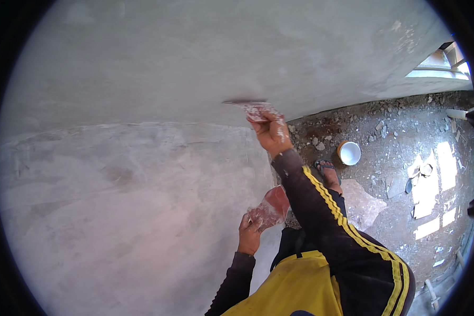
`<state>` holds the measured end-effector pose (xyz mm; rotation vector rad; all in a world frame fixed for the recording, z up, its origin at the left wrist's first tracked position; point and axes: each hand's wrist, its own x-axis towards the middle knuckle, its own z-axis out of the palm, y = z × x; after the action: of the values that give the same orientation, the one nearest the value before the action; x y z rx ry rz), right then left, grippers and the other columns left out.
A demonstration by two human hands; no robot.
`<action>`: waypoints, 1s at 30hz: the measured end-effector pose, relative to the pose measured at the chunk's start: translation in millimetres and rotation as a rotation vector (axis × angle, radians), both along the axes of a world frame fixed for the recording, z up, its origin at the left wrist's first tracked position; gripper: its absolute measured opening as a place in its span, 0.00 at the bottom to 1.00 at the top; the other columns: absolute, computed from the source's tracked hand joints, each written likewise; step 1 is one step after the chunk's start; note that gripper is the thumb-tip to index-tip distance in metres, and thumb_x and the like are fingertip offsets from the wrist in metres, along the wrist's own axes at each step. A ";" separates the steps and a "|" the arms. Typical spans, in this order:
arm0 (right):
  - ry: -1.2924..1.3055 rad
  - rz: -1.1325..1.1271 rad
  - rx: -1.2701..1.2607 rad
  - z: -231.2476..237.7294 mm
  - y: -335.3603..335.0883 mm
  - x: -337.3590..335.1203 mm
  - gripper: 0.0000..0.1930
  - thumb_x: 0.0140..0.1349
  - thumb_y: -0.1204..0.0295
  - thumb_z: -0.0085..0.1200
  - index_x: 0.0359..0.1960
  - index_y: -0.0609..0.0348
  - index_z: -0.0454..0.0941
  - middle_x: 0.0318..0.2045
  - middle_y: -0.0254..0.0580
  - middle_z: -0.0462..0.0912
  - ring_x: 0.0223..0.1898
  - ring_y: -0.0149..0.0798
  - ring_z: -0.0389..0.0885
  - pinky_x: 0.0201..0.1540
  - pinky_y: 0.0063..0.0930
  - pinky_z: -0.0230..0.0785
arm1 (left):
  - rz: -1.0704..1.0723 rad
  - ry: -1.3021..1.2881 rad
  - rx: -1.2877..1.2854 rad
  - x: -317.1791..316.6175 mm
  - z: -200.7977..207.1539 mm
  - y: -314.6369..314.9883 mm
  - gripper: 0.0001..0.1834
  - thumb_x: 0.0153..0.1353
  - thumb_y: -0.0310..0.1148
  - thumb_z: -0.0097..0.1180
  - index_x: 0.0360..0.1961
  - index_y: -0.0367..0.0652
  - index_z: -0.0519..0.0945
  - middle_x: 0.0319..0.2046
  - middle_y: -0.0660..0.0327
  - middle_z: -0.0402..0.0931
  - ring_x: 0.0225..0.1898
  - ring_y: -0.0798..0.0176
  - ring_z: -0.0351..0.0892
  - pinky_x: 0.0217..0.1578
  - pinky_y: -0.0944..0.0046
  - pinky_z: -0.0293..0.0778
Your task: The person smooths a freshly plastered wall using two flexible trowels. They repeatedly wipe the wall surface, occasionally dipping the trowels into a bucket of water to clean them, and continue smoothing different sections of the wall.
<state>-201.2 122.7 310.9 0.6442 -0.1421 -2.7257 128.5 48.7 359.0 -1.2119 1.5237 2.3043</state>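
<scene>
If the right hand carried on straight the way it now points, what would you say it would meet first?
Most likely the grey plastered wall. The right hand already presses its putty-smeared scraper against that surface, so the blade meets wall at once; depth is hard to judge in this fisheye view.

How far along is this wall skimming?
Most of the wall already wears a grey coat, smoother above than in the streaky lower patch. The right hand presses a red scraper against it, and the left hand holds a second red scraper. The streaky part looks unfinished.
</scene>
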 end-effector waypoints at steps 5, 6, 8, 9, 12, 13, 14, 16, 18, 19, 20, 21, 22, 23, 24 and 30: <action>0.081 -0.192 -0.023 55.4 89.5 -23.0 0.09 0.71 0.79 0.48 0.47 0.72 0.74 0.48 0.57 0.84 0.50 0.54 0.86 0.52 0.48 0.87 | 0.022 -0.003 0.036 -2.1 -2.3 -1.6 0.16 0.69 0.21 0.54 0.57 0.41 0.73 0.53 0.58 0.79 0.55 0.59 0.81 0.57 0.55 0.80; 0.113 -0.205 -0.078 64.9 103.4 -25.1 0.08 0.71 0.79 0.47 0.46 0.73 0.74 0.48 0.58 0.83 0.51 0.55 0.86 0.53 0.47 0.87 | 0.009 0.004 0.053 -2.7 -5.4 -2.3 0.16 0.69 0.21 0.55 0.57 0.41 0.73 0.54 0.58 0.79 0.55 0.58 0.81 0.57 0.55 0.80; 0.204 -0.226 -0.190 84.1 129.6 -28.6 0.08 0.70 0.80 0.46 0.44 0.74 0.73 0.48 0.61 0.83 0.54 0.58 0.85 0.55 0.45 0.87 | -0.008 0.030 0.078 -3.7 -13.0 -5.0 0.16 0.68 0.21 0.55 0.57 0.40 0.73 0.54 0.57 0.79 0.55 0.58 0.81 0.57 0.54 0.80; 0.201 -0.241 -0.199 94.2 142.8 -28.9 0.08 0.70 0.80 0.46 0.44 0.76 0.73 0.49 0.63 0.82 0.55 0.60 0.84 0.56 0.44 0.86 | -0.038 0.049 0.099 -3.7 -17.1 -7.1 0.16 0.68 0.22 0.56 0.57 0.40 0.73 0.54 0.57 0.79 0.55 0.58 0.82 0.57 0.55 0.80; 0.376 -0.252 -0.346 135.4 191.1 -35.9 0.10 0.70 0.82 0.45 0.46 0.80 0.74 0.53 0.68 0.80 0.59 0.64 0.80 0.59 0.42 0.84 | -0.102 0.100 0.115 -6.2 -23.3 -13.9 0.17 0.68 0.22 0.57 0.57 0.40 0.73 0.53 0.57 0.79 0.55 0.59 0.82 0.57 0.55 0.80; 0.424 -0.264 -0.369 152.8 211.8 -38.6 0.11 0.69 0.83 0.44 0.47 0.82 0.74 0.55 0.70 0.79 0.60 0.65 0.79 0.60 0.41 0.84 | -0.125 0.114 0.118 -7.5 -22.3 -15.3 0.17 0.68 0.23 0.57 0.57 0.40 0.73 0.53 0.57 0.79 0.54 0.59 0.82 0.57 0.55 0.80; 0.463 -0.226 -0.379 167.5 229.0 -37.6 0.13 0.69 0.84 0.44 0.50 0.83 0.74 0.56 0.71 0.78 0.62 0.65 0.77 0.61 0.41 0.83 | -0.132 0.123 0.118 -8.1 -23.6 -18.0 0.18 0.68 0.23 0.57 0.57 0.41 0.73 0.53 0.58 0.79 0.54 0.59 0.82 0.57 0.56 0.80; 0.464 -0.263 -0.328 196.8 264.4 -29.6 0.16 0.68 0.85 0.43 0.55 0.86 0.71 0.59 0.73 0.76 0.65 0.66 0.74 0.62 0.40 0.82 | -0.153 0.116 0.102 -9.2 -21.7 -19.1 0.18 0.68 0.23 0.57 0.58 0.40 0.72 0.53 0.57 0.80 0.54 0.59 0.82 0.56 0.56 0.81; 0.518 -0.303 -0.196 209.9 272.2 -9.1 0.16 0.69 0.82 0.46 0.55 0.84 0.72 0.57 0.69 0.78 0.63 0.60 0.77 0.62 0.36 0.82 | -0.147 0.121 0.092 -9.3 -19.8 -18.3 0.18 0.68 0.23 0.57 0.58 0.40 0.73 0.52 0.57 0.80 0.53 0.60 0.83 0.55 0.57 0.82; 0.439 -0.350 -0.067 210.7 265.9 4.6 0.16 0.69 0.81 0.48 0.55 0.82 0.73 0.55 0.66 0.80 0.59 0.55 0.81 0.59 0.34 0.83 | -0.135 0.126 0.093 -8.6 -19.2 -17.5 0.18 0.68 0.23 0.57 0.58 0.40 0.73 0.52 0.57 0.80 0.53 0.60 0.83 0.55 0.57 0.82; 0.467 -0.318 0.084 205.1 245.3 15.8 0.17 0.69 0.80 0.50 0.57 0.78 0.72 0.55 0.63 0.80 0.56 0.50 0.82 0.53 0.30 0.84 | -0.141 0.177 0.116 -8.0 -18.7 -16.7 0.18 0.69 0.23 0.56 0.59 0.40 0.73 0.52 0.58 0.80 0.52 0.60 0.83 0.54 0.58 0.82; 0.550 -0.295 0.206 195.0 212.2 26.8 0.18 0.69 0.79 0.53 0.59 0.74 0.72 0.55 0.59 0.80 0.53 0.44 0.84 0.48 0.27 0.85 | -0.106 0.117 0.088 -6.8 -18.3 -16.0 0.18 0.69 0.23 0.56 0.59 0.40 0.73 0.52 0.58 0.80 0.52 0.60 0.83 0.54 0.58 0.82; 0.642 -0.255 0.125 182.0 171.7 37.6 0.09 0.67 0.80 0.56 0.47 0.66 0.77 0.40 0.45 0.82 0.37 0.33 0.82 0.36 0.21 0.79 | -0.096 0.106 0.088 -6.3 -18.0 -15.4 0.18 0.69 0.23 0.57 0.59 0.40 0.73 0.52 0.58 0.80 0.51 0.61 0.83 0.53 0.58 0.83; 0.453 -0.110 0.171 168.2 128.5 46.2 0.03 0.66 0.80 0.57 0.40 0.59 0.77 0.32 0.34 0.79 0.28 0.29 0.74 0.33 0.19 0.74 | -0.085 0.089 0.081 -5.8 -18.1 -15.1 0.18 0.69 0.23 0.57 0.59 0.40 0.73 0.52 0.58 0.80 0.51 0.61 0.83 0.53 0.59 0.83; 0.380 0.020 0.144 154.4 86.9 50.0 0.02 0.65 0.79 0.57 0.36 0.59 0.77 0.31 0.34 0.79 0.31 0.33 0.79 0.36 0.24 0.77 | -0.093 0.082 0.043 -5.7 -18.0 -15.1 0.18 0.71 0.21 0.52 0.60 0.37 0.69 0.55 0.52 0.78 0.54 0.54 0.83 0.57 0.53 0.82; -0.007 0.247 -0.120 136.1 -92.4 44.4 0.07 0.72 0.81 0.44 0.41 0.75 0.73 0.42 0.55 0.82 0.45 0.51 0.85 0.60 0.51 0.82 | -0.086 0.025 -0.044 7.1 -10.5 -16.8 0.16 0.71 0.22 0.52 0.58 0.37 0.70 0.54 0.56 0.78 0.54 0.58 0.83 0.55 0.54 0.83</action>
<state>-156.8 30.4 447.0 0.5951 -0.2113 -2.4578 135.6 32.0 348.5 -1.1090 1.6097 2.2510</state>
